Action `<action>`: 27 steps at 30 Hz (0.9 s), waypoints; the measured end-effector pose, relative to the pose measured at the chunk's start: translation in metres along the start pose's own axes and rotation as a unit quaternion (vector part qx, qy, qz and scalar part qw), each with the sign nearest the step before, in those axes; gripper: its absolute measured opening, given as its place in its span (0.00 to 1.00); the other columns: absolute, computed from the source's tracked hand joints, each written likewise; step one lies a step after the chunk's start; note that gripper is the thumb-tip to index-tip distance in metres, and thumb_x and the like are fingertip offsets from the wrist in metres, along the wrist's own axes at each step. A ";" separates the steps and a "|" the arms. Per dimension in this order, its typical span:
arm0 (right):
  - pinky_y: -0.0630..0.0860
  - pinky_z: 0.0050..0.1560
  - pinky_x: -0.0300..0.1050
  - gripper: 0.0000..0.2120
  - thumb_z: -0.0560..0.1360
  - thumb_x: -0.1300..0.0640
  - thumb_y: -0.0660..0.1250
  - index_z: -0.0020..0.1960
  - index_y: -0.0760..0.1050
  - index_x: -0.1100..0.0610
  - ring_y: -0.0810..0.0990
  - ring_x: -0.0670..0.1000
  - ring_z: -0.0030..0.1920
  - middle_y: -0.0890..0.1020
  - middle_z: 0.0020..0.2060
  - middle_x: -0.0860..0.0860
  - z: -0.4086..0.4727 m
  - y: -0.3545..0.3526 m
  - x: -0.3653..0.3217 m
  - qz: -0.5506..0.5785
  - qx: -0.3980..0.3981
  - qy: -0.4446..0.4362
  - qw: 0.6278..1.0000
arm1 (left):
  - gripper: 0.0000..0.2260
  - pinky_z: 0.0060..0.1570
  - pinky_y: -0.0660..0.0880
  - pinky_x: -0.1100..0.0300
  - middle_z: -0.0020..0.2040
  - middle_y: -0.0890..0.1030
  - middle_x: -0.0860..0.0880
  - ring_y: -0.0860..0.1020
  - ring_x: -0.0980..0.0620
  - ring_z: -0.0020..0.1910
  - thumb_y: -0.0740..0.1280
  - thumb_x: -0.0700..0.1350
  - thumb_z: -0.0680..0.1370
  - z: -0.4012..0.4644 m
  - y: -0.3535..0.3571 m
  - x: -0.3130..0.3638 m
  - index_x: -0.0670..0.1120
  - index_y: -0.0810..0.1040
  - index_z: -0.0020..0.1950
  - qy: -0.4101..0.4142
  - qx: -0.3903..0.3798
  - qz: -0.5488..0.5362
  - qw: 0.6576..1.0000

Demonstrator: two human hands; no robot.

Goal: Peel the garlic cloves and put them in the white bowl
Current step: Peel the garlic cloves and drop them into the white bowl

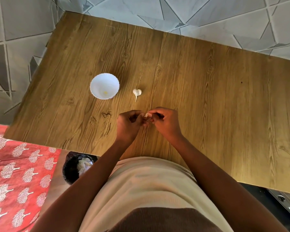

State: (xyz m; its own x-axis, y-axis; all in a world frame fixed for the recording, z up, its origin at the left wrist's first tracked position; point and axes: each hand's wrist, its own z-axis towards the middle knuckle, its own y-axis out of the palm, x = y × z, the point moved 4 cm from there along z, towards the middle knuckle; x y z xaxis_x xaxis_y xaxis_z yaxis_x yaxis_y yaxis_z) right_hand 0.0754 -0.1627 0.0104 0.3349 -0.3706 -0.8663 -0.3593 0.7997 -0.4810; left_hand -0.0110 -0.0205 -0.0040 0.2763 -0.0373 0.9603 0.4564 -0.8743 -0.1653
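Head view: a garlic clove (146, 115) is pinched by both hands, left hand (129, 124) and right hand (164, 122), mid-peel; the white bowl (104, 85) at ten o'clock is needed next.

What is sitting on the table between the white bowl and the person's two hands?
Only bare wooden table lies between the white bowl and the hands, in the head view. The garlic bulb sits to the bowl's right, off that line.

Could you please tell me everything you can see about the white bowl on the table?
The white bowl is small and round with a scalloped rim, and looks like glossy ceramic or glass. It stands upright on the wooden table, left of the garlic bulb and apart from it. Inside is only a small yellowish speck near the bottom. Neither hand touches it.
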 end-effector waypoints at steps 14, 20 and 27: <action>0.84 0.43 0.51 0.05 0.76 0.59 0.76 0.51 0.87 0.57 0.86 0.45 0.41 0.87 0.41 0.48 -0.003 0.000 0.001 0.022 -0.018 0.037 0.999 | 0.05 0.48 0.85 0.51 0.44 0.88 0.50 0.87 0.51 0.44 0.77 0.39 0.76 -0.004 -0.001 0.003 0.42 0.86 0.52 0.029 0.034 -0.006 0.999; 0.80 0.37 0.50 0.05 0.76 0.55 0.75 0.47 0.87 0.57 0.83 0.47 0.35 0.86 0.35 0.48 -0.002 0.005 -0.005 0.036 -0.054 0.056 0.996 | 0.05 0.47 0.83 0.56 0.44 0.87 0.45 0.87 0.46 0.45 0.72 0.33 0.78 -0.003 -0.003 0.000 0.38 0.85 0.53 -0.004 0.054 -0.085 0.995; 0.79 0.36 0.48 0.04 0.77 0.56 0.75 0.48 0.87 0.56 0.83 0.47 0.33 0.84 0.32 0.44 -0.001 0.005 -0.009 0.068 -0.047 0.088 0.993 | 0.07 0.51 0.84 0.55 0.48 0.87 0.42 0.86 0.45 0.49 0.72 0.32 0.78 -0.001 -0.005 0.001 0.36 0.85 0.55 0.023 0.039 -0.097 0.994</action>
State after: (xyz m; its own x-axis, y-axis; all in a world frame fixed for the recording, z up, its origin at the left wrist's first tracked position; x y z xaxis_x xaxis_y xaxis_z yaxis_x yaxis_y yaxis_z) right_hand 0.0692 -0.1559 0.0160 0.1224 -0.3458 -0.9303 -0.4724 0.8041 -0.3610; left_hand -0.0140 -0.0170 -0.0021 0.1388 0.1055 0.9847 0.5622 -0.8269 0.0094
